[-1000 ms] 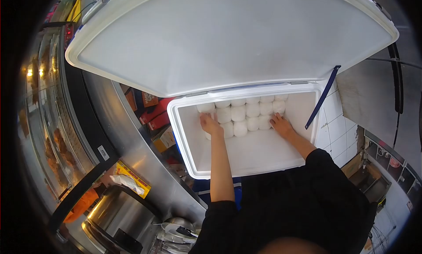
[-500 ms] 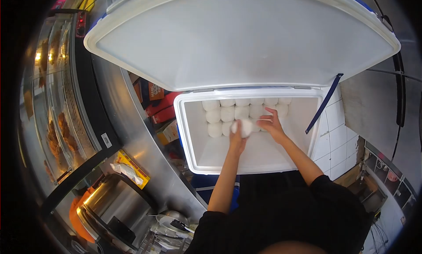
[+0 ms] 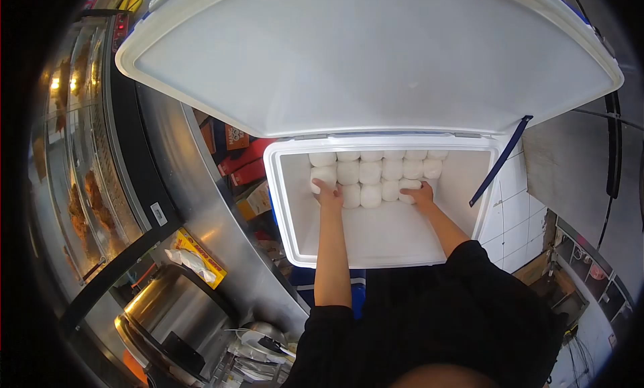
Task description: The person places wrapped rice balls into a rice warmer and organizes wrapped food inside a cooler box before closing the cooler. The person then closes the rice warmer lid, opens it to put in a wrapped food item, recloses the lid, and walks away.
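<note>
Rows of round white packs (image 3: 370, 170), shaped like balls, are packed against the far side inside a white cooler box (image 3: 288, 220). My left hand (image 3: 329, 195) reaches into the left end of the nearest row, its fingers around a white ball (image 3: 323, 176). At the right end of that row, my right hand (image 3: 422, 196) has its fingers and thumb closed about another white ball (image 3: 407, 186). Both balls stay in line with their neighbours. My hands partly cover them.
The cooler's lid (image 3: 376, 59) stands raised at the back, with a blue strap (image 3: 502, 161) on its right. A steel counter (image 3: 194, 180) runs along the left, holding a yellow box (image 3: 201, 260) and a metal pot (image 3: 181, 314). A glass food cabinet (image 3: 80, 146) is beyond.
My left hand has moved left from the middle of the row, where it held a blurred white ball. My right hand has come down onto a ball at the row's right end.
</note>
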Available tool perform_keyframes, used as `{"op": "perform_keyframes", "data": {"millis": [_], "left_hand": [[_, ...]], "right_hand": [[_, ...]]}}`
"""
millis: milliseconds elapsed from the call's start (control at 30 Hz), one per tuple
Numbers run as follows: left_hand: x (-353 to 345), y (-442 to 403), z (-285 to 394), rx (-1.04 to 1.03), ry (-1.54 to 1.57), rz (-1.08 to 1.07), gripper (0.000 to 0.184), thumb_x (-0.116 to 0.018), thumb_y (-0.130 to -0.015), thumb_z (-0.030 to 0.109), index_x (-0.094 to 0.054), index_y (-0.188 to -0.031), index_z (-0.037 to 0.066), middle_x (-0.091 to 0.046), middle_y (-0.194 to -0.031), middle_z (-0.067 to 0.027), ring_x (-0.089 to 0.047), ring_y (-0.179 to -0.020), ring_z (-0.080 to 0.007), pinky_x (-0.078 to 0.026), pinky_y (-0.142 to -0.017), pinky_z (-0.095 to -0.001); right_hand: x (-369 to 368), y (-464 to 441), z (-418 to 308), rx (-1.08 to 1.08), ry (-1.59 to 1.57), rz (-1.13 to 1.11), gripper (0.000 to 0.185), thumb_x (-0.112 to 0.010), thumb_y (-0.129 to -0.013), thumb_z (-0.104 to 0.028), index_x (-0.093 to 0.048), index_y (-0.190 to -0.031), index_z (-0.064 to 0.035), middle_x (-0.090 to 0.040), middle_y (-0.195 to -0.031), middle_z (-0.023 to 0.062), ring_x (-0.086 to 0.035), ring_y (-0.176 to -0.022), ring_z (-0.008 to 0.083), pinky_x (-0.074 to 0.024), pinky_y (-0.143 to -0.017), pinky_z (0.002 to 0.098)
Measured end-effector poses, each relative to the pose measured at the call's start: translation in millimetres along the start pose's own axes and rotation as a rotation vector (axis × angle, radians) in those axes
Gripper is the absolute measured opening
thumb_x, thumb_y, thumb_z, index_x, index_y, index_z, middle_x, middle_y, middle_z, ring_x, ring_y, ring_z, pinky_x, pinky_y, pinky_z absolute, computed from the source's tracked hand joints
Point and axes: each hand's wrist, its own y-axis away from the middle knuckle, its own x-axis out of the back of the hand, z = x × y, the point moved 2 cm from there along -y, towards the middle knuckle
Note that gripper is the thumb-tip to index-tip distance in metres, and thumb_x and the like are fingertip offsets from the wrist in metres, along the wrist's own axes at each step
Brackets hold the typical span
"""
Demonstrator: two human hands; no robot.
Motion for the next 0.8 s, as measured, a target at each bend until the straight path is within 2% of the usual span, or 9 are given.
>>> {"op": "perform_keyframes", "data": {"millis": [33, 200, 333, 433, 500, 533, 633, 700, 800], "left_hand": [[-2, 6, 9, 0.12, 0.064, 0.02, 0.068, -0.06, -0.088, 0.05, -0.037, -0.136, 0.008, -0.045, -0.133, -0.0106, -0.048, -0.12, -0.026, -0.052, -0.094, -0.037], [29, -6, 15, 0.186, 0.017, -0.178, 0.061, -0.062, -0.089, 0.044, -0.042, -0.131, 0.004, -0.049, -0.13, -0.0118, -0.048, -0.122, -0.0266, -0.049, -0.097, -0.042], [49, -4, 28, 0.313, -0.144, -0.283, 0.043, -0.05, -0.097, 0.031, -0.045, -0.13, 0.003, -0.053, -0.127, -0.0122, -0.049, -0.122, -0.0268, -0.041, -0.102, -0.0472], [41, 18, 45, 0.189, -0.372, -0.203, 0.04, -0.049, -0.095, 0.025, -0.049, -0.129, 0.003, -0.055, -0.125, -0.0141, -0.05, -0.121, -0.0268, -0.035, -0.105, -0.0419], [52, 4, 50, 0.094, -0.624, -0.283, 0.039, -0.048, -0.095, 0.022, -0.052, -0.127, 0.001, -0.055, -0.127, -0.0149, -0.049, -0.122, -0.0274, -0.036, -0.104, -0.0371], [57, -2, 52, 0.047, -0.751, -0.321, 0.038, -0.048, -0.095, 0.021, -0.053, -0.126, 0.0, -0.055, -0.128, -0.0153, -0.049, -0.123, -0.0276, -0.037, -0.103, -0.0347], [38, 46, 64, -0.422, -0.962, -0.261, 0.035, -0.048, -0.093, 0.014, -0.055, -0.123, -0.002, -0.053, -0.132, -0.0197, -0.049, -0.125, -0.0321, -0.042, -0.098, -0.0353], [25, 86, 80, -0.504, -1.29, -0.245, 0.037, -0.047, -0.092, 0.012, -0.054, -0.125, -0.002, -0.051, -0.133, -0.0223, -0.047, -0.126, -0.0349, -0.044, -0.096, -0.0394], [39, 88, 64, -0.606, -1.717, -0.307, 0.044, -0.048, -0.091, 0.012, -0.046, -0.133, -0.001, -0.043, -0.139, -0.0246, -0.045, -0.126, -0.0376, -0.046, -0.094, -0.0432]], "right_hand": [[0, -1, 5, 0.047, 0.069, 0.056, 0.086, -0.092, -0.047, -0.027, -0.052, -0.117, 0.0028, -0.058, -0.114, 0.019, -0.057, -0.105, 0.0314, -0.0503, -0.086, 0.0404], [9, 28, -14, 0.205, 0.384, 0.196, 0.081, -0.092, -0.049, -0.026, -0.053, -0.114, 0.0031, -0.063, -0.102, 0.0186, -0.063, -0.094, 0.029, -0.0526, -0.08, 0.0393], [-27, 107, -74, 0.112, 0.066, -0.382, 0.09, -0.091, -0.055, -0.02, -0.039, -0.126, -0.0028, -0.06, -0.108, 0.0173, -0.06, -0.099, 0.0282, -0.0517, -0.08, 0.041], [-107, 125, -88, -0.098, -0.034, -0.605, 0.106, -0.09, -0.06, -0.019, -0.018, -0.137, -0.0105, -0.058, -0.11, 0.0158, -0.058, -0.101, 0.0285, -0.051, -0.079, 0.045], [-160, 129, -88, -0.228, -0.07, -0.519, 0.112, -0.091, -0.058, -0.02, -0.014, -0.139, -0.0125, -0.053, -0.118, 0.018, -0.056, -0.107, 0.0317, -0.0506, -0.082, 0.0379], [-177, 132, -89, -0.154, -0.053, -0.439, 0.112, -0.091, -0.058, -0.019, -0.014, -0.138, -0.0131, -0.052, -0.119, 0.0187, -0.056, -0.107, 0.0326, -0.05, -0.083, 0.0384], [-216, 134, -73, 0.092, -0.046, -0.237, 0.11, -0.089, -0.059, -0.017, -0.012, -0.138, -0.0149, -0.048, -0.123, 0.0211, -0.054, -0.108, 0.033, -0.0489, -0.084, 0.0404], [-237, 115, -41, 0.302, -0.095, -0.161, 0.107, -0.086, -0.063, -0.016, -0.01, -0.138, -0.0165, -0.043, -0.127, 0.0232, -0.053, -0.109, 0.0305, -0.0489, -0.082, 0.0429], [-212, 122, -53, 0.383, -0.011, -0.236, 0.103, -0.086, -0.06, -0.015, -0.018, -0.136, -0.0154, -0.043, -0.122, 0.0216, -0.051, -0.106, 0.0296, -0.0478, -0.082, 0.0399]]}}
